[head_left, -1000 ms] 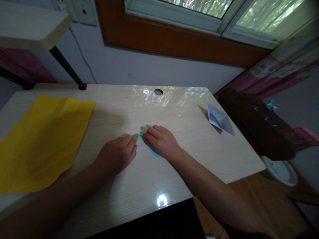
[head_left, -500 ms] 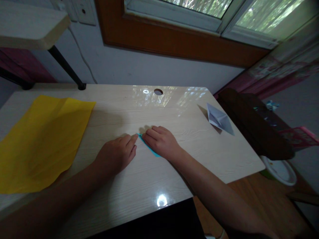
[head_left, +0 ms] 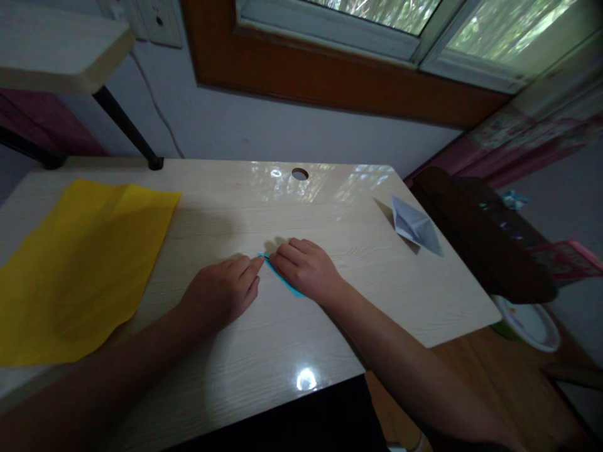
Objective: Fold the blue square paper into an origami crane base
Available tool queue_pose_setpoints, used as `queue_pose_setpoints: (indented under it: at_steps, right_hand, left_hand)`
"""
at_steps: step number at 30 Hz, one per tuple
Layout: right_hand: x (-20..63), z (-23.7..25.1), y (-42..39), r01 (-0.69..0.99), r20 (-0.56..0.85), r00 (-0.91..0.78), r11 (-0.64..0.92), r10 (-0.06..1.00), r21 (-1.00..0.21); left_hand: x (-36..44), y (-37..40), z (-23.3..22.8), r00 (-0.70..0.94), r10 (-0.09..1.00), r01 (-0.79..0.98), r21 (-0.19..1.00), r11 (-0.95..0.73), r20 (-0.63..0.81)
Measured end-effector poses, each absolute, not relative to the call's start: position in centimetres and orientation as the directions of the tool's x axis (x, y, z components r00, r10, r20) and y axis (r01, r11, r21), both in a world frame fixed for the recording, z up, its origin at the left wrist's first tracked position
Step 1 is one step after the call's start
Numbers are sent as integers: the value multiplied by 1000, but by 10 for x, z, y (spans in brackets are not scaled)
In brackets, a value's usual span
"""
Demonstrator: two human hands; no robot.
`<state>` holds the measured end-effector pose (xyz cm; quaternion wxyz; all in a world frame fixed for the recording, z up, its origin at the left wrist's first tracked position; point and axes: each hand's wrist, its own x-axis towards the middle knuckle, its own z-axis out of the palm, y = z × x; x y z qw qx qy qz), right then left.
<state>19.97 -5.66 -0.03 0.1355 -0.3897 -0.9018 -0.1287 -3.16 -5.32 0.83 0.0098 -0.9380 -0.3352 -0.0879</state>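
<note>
A small piece of folded blue paper [head_left: 286, 284] lies on the light wood-grain table, mostly covered by my right hand [head_left: 311, 271]. That hand has its fingers curled over the paper; only its lower left edge and pointed upper tip show. At the tip, my left hand [head_left: 222, 289] pinches or presses the paper with its forefinger, the other fingers bent under. Both hands nearly meet there. A folded white paper shape [head_left: 414, 226] stands apart to the right, near the table's edge.
A large yellow sheet [head_left: 89, 270] covers the table's left side, beside my left forearm. Toward the back is a round cable hole [head_left: 300, 174]. A raised shelf [head_left: 61, 50] on black legs stands at the back left, below a wall socket [head_left: 159, 22].
My left forefinger has shifted slightly right, closer to the blue paper's tip. My right hand stays almost where it was on the paper.
</note>
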Motion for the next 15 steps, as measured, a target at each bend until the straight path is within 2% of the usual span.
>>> queue_pose_setpoints:
  at_steps: [15]
  right_hand:
    - [199,-3,-55,759,368,-626,645,688,84]
  left_hand:
    - [-29,-53,10,729,669,670,45,-741,143]
